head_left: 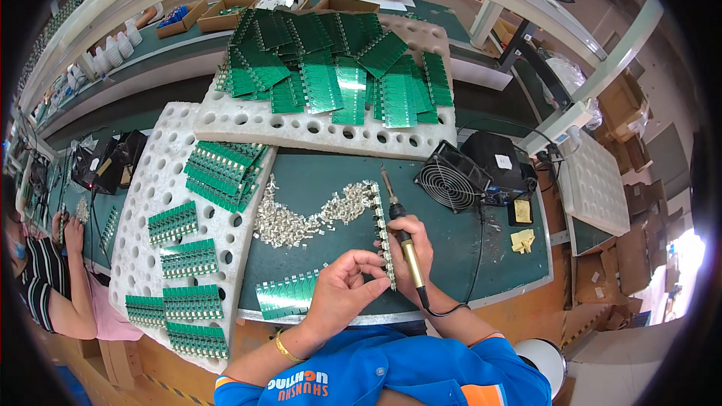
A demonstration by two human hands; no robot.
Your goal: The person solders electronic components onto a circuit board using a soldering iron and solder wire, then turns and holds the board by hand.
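Note:
A narrow circuit board (382, 237) stands on edge between my hands, with a row of small pale connectors along it. My left hand (347, 284) is closed, thumb and fingertips at the near end of this board. Wrapped round the gold-coloured handle of a soldering iron (410, 256), my right hand (417, 239) lies against the board's right side. The iron's tip points away from me, past the board's far part. Just beyond my hands, loose small metal-and-white connectors (289, 222) lie in a spread heap. A green circuit board (287, 295) rests flat left of my left hand.
Boards with connectors (180, 223) lie on a white perforated foam sheet (143, 203) at left. Another foam sheet (301, 129) bears piled green boards (316, 60). A black fan (449, 180), a soldering station (496, 165) and a yellow sponge (522, 240) stand right. Co-workers' hands (74, 234) show left and far.

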